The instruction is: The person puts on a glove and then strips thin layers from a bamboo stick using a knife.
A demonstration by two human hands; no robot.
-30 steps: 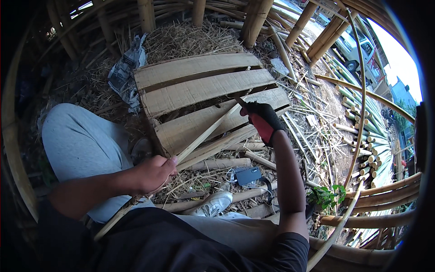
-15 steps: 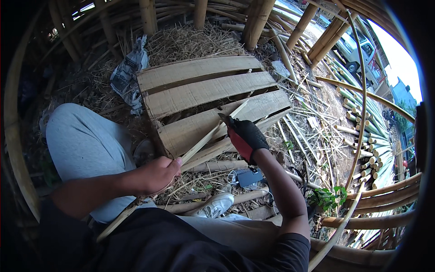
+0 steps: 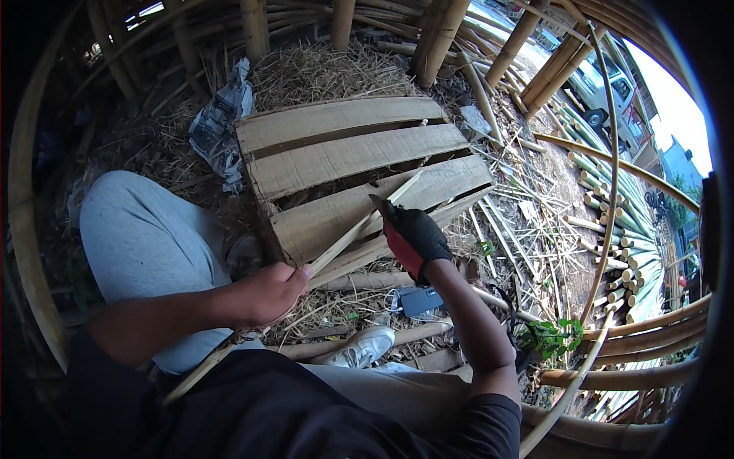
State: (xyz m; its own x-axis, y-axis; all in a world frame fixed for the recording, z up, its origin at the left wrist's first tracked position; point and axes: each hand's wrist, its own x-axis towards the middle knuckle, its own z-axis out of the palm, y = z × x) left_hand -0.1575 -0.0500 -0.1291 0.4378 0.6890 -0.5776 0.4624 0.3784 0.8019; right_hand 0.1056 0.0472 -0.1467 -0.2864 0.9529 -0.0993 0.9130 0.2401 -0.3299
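My bare left hand is closed around a long, pale bamboo strip. One end of the strip runs down past my forearm toward my lap; the other slants up over a low slatted wooden platform. In its black and red glove, my right hand is closed around a knife, whose handle the glove hides. The short, dark blade sticks out to the left, by the upper part of the strip. Whether its edge touches the strip is hard to see.
A phone with a white cable lies near my shoe. Crumpled newspaper is left of the platform. Cut bamboo poles are stacked at right, behind a bent bamboo strip. Straw and splinters litter the ground.
The knife blade has turned slightly and sits a little lower against the strip. Both hands keep their hold, and the left has hardly moved.
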